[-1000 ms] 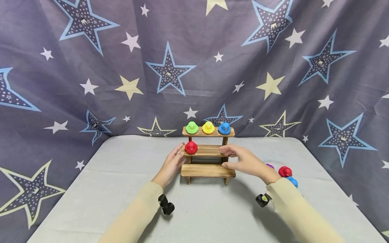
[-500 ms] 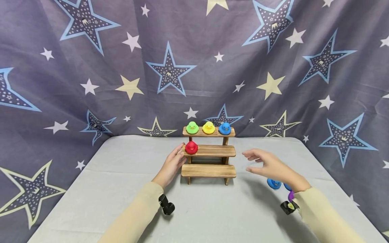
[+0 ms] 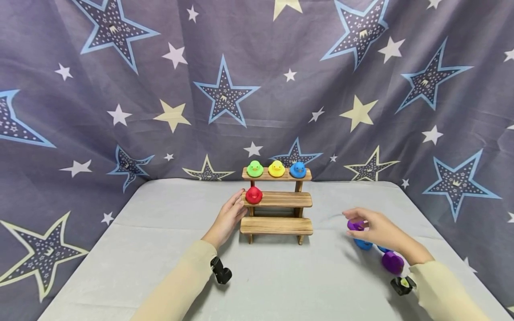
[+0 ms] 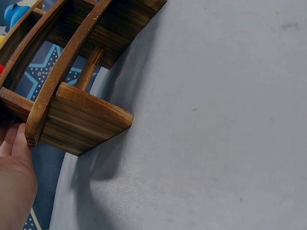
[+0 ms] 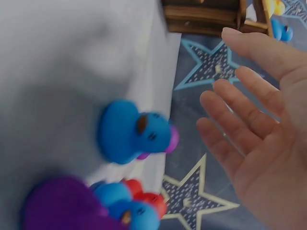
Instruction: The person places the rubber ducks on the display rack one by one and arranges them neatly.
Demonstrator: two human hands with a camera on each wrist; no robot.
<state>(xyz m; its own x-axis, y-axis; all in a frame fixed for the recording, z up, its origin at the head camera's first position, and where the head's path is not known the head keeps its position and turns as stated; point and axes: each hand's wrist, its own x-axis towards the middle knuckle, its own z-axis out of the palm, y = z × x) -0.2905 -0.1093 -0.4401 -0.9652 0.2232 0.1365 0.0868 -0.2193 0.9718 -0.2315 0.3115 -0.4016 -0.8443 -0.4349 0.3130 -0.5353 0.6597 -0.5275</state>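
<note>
A three-step wooden display stand (image 3: pixel 276 225) carries a green rubber duck (image 3: pixel 254 169), a yellow duck (image 3: pixel 276 169) and a blue duck (image 3: pixel 298 170) on its top step. At the left of the middle step sits a red duck (image 3: pixel 254 195). My left hand (image 3: pixel 225 220) touches the stand's left end, fingers fairly straight; the left wrist view shows its fingertips (image 4: pixel 21 139) against the wood. Over the loose ducks on the right, my right hand (image 3: pixel 377 229) holds nothing, its fingers spread. Near it are a purple duck (image 3: pixel 355 225) and a blue duck (image 5: pixel 120 132).
Another purple duck (image 3: pixel 392 263) lies near my right wrist. In the right wrist view, a second blue duck (image 5: pixel 139 215) and red ones (image 5: pixel 153 201) cluster behind it, partly blurred. A star-patterned curtain (image 3: pixel 273 89) stands behind the pale tabletop (image 3: pixel 281 285).
My right hand has moved away from the stand, rightward and down toward the loose ducks. The left hand stays at the stand's left end, and the ducks on the stand keep their places.
</note>
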